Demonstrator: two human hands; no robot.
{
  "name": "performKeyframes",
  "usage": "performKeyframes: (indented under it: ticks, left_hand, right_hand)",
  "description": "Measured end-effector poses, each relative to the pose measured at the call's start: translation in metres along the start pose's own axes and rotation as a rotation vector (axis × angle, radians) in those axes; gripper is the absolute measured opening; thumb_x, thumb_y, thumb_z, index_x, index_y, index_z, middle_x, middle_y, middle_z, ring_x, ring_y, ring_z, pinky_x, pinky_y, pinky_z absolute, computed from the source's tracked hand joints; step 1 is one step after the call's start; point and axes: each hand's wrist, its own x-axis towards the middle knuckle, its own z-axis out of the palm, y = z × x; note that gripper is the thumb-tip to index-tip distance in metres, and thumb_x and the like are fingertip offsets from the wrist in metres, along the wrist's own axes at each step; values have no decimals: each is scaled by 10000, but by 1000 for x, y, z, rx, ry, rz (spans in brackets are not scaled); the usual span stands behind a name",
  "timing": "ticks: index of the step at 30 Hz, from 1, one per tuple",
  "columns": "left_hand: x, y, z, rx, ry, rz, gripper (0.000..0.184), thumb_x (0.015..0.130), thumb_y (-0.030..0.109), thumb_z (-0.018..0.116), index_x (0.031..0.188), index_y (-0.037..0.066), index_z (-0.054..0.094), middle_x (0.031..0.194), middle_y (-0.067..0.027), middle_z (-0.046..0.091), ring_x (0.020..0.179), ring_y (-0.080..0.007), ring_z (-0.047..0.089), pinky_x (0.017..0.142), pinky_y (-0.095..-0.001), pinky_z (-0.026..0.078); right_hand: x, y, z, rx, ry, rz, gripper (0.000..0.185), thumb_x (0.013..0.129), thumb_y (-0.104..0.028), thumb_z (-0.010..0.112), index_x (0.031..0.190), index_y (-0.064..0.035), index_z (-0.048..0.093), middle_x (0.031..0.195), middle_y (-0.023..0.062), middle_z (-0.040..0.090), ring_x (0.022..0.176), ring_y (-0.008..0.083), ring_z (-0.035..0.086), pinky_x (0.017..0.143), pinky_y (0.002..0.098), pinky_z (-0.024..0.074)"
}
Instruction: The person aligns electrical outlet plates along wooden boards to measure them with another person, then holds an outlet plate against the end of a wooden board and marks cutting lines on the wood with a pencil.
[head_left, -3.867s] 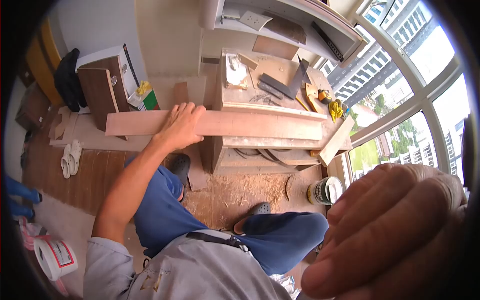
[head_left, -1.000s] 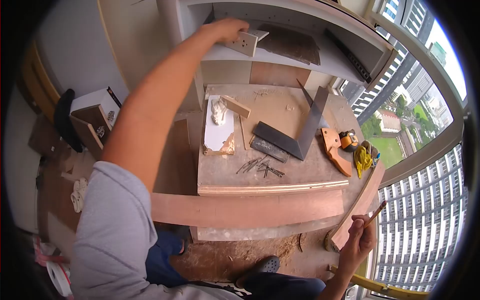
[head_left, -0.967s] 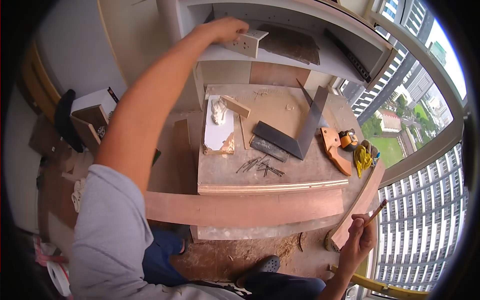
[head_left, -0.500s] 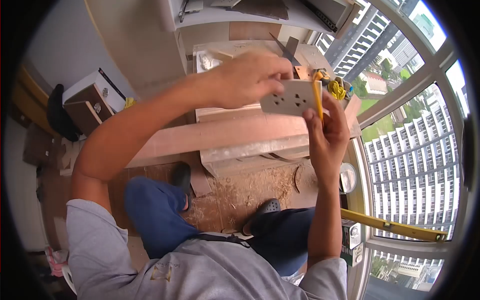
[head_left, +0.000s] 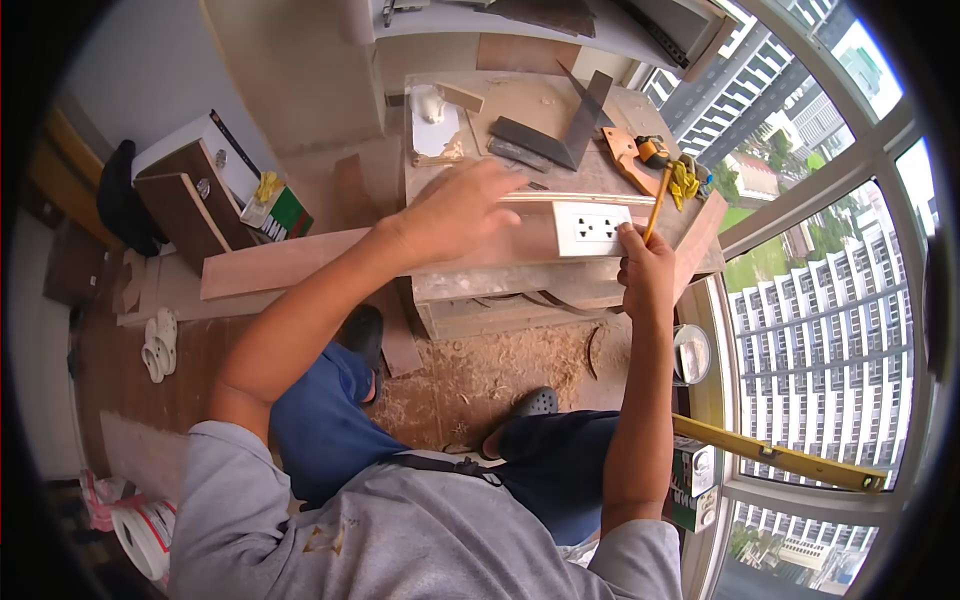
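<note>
Your right hand [head_left: 648, 262] pinches a smooth, white, rectangular socket plate [head_left: 572, 232] by its right edge, thumb on the face, with a slim yellow pencil [head_left: 660, 198] held upright at a slant in the same grip. The plate shows 2 clusters of dark holes and sits over the right end of the long plank [head_left: 285, 263], your landmark here: a flat, thin, pinkish board with a fine, even grain. Your left hand [head_left: 465, 212] has its fingers loosely spread over the middle of the plank; you can't tell from this view whether it touches the wood.

Just beyond the plank runs a plywood strip [head_left: 540, 198] with a layered edge. Farther beyond the plank, on the dusty wooden tabletop [head_left: 540, 98], lie a flat, dark, angled piece [head_left: 572, 148], an orange saw handle [head_left: 624, 158], a rounded yellow-and-black tape measure [head_left: 652, 152] and crumpled yellow cloth [head_left: 686, 183]. Nearer you than the plank, curly, pale wood shavings [head_left: 500, 370] litter the brown floor [head_left: 240, 365].
</note>
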Motion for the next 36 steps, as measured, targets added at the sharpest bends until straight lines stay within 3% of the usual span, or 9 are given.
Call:
performKeyframes:
  ticks: [7, 14, 19, 21, 25, 27, 31, 33, 36]
  left_hand:
    - [0, 25, 19, 154, -10, 7, 881, 677, 484, 849, 1350, 6, 542, 1393, -228, 469, 1320, -379, 435, 1131, -458, 331]
    - [3, 23, 38, 105, -2, -112, 757, 722, 315, 815, 1330, -10, 501, 1320, -187, 504, 1243, -356, 484, 1075, -467, 378]
    - [3, 20, 40, 77, 40, -136, 726, 723, 298, 817, 1312, -12, 528, 1303, -168, 528, 1208, -342, 512, 1052, -436, 410]
    - [5, 23, 38, 60, 39, -132, 711, 725, 291, 815, 1305, -13, 538, 1297, -166, 535, 1195, -340, 520, 1043, -428, 419]
    - [9, 30, 36, 124, 14, -139, 697, 732, 296, 817, 1291, -32, 560, 1256, -166, 545, 1167, -335, 519, 1030, -422, 425]
    - [9, 33, 38, 134, 3, -143, 700, 735, 297, 817, 1293, -38, 560, 1237, -164, 548, 1153, -332, 519, 1024, -421, 427]
    - [11, 37, 40, 93, 64, -153, 696, 729, 298, 829, 1269, -64, 581, 1182, -168, 548, 1129, -329, 519, 1013, -402, 425]
    - [13, 38, 38, 80, 57, -165, 697, 721, 300, 836, 1259, -70, 591, 1172, -173, 547, 1121, -331, 522, 1011, -396, 424]
    - [20, 36, 34, 37, -42, -211, 651, 726, 292, 829, 1236, -42, 601, 1191, -187, 529, 1167, -357, 481, 1019, -419, 422]
  right_hand:
    - [10, 21, 41, -123, -16, -56, 174, 965, -216, 651, 985, -44, 650, 631, -68, 468, 475, 34, 378, 415, 222, 288]
    - [17, 26, 45, -173, 17, -29, 227, 952, -213, 650, 997, 7, 679, 655, -40, 522, 529, 48, 416, 469, 236, 326]
    - [17, 27, 45, -275, 38, -142, 220, 937, -221, 661, 977, -6, 686, 628, -51, 485, 484, 43, 392, 427, 231, 292]
    - [15, 22, 41, -220, 6, -97, 311, 924, -229, 666, 964, 76, 709, 706, 13, 621, 658, 83, 512, 602, 285, 423]
    - [24, 24, 30, -266, 48, -98, 323, 933, -243, 662, 982, 72, 708, 691, 26, 617, 649, 91, 515, 607, 289, 433]
    - [22, 19, 21, -418, 150, -319, 327, 945, -259, 653, 982, 60, 710, 685, 38, 626, 647, 95, 526, 612, 292, 439]
    - [17, 7, 2, -335, 124, -255, 322, 950, -267, 638, 1008, 41, 711, 721, 49, 652, 653, 101, 562, 618, 299, 454]
    - [16, 6, -3, -323, 154, -240, 285, 940, -253, 652, 1011, 18, 706, 758, 8, 635, 653, 68, 497, 585, 240, 381]
    - [13, 2, -11, -338, 156, -278, 301, 925, -233, 627, 976, 56, 696, 699, 63, 635, 642, 126, 571, 612, 306, 456]
